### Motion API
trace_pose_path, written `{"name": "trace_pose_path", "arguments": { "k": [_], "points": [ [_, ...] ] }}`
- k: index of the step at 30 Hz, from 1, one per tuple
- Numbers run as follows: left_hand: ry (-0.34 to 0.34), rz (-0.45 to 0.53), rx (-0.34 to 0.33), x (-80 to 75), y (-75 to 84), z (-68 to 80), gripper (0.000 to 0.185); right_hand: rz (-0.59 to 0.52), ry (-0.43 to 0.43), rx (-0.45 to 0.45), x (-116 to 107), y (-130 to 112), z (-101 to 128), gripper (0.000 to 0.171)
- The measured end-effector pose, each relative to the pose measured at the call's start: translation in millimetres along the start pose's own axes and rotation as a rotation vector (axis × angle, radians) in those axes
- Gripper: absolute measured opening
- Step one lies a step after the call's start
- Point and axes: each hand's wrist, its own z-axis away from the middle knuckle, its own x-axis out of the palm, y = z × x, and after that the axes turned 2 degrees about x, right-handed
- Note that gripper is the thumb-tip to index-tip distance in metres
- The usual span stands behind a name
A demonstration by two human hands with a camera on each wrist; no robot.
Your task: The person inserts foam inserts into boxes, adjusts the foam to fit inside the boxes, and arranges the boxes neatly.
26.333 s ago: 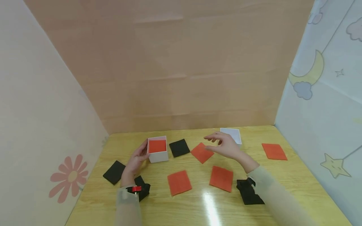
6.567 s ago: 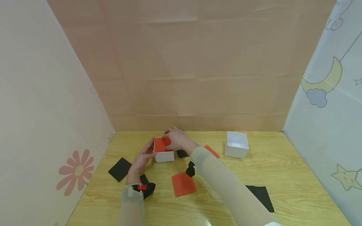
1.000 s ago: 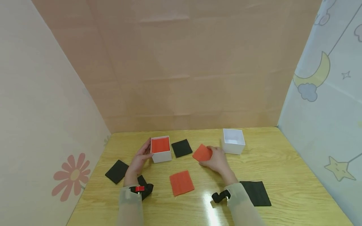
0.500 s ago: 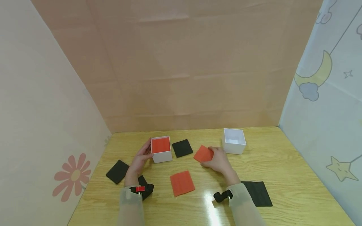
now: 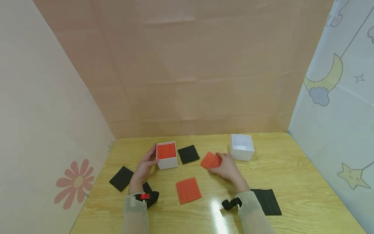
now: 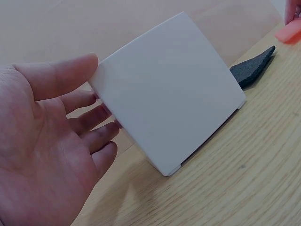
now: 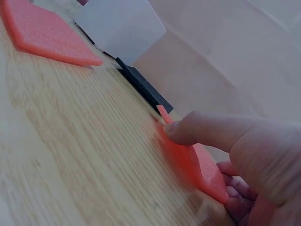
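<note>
My left hand (image 5: 143, 167) holds the left side of a white box (image 5: 168, 163), its thumb at the front corner and fingers along the side. Red foam (image 5: 166, 150) fills that box close to the rim. The right hand (image 5: 226, 166) pinches a red foam square (image 5: 210, 160) between thumb and fingertips. In the right wrist view this square (image 7: 207, 174) stands tilted against the wood, thumb on its near edge. Between box and right hand lies a black foam square (image 5: 188, 154). A second red foam square (image 5: 188, 190) lies flat in front.
Another white box (image 5: 242, 148), with no contents visible, stands at the back right. Black foam squares lie at the left (image 5: 121, 178) and beneath the right forearm (image 5: 267, 202); one more black piece (image 5: 147, 188) is partly hidden by the left wrist. A brown wall closes the back.
Red squares at the far right and front right have gone from the table since the oldest frame. The right hand has moved from the left box to the red square; lately almost nothing moves.
</note>
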Motion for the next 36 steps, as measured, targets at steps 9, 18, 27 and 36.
{"name": "trace_pose_path", "arguments": {
  "k": [9, 18, 27, 36],
  "points": [
    [0.014, 0.010, -0.004, 0.3, 0.3, 1.1, 0.078, -0.006, 0.006, -0.011, 0.7, -0.7, 0.0, 0.088],
    [-0.005, 0.026, -0.006, -0.8, -1.5, 2.4, 0.078, -0.020, -0.005, -0.028, -0.6, -2.8, 0.2, 0.094],
    [-0.006, 0.021, 0.004, -0.7, -1.6, 0.4, 0.077, -0.050, 0.031, -0.079, -4.4, -16.8, 4.9, 0.083],
    [0.012, 0.016, -0.008, -0.1, -1.6, 0.5, 0.078, 0.074, 0.076, -0.246, -3.2, -38.7, 3.6, 0.080]
  ]
}}
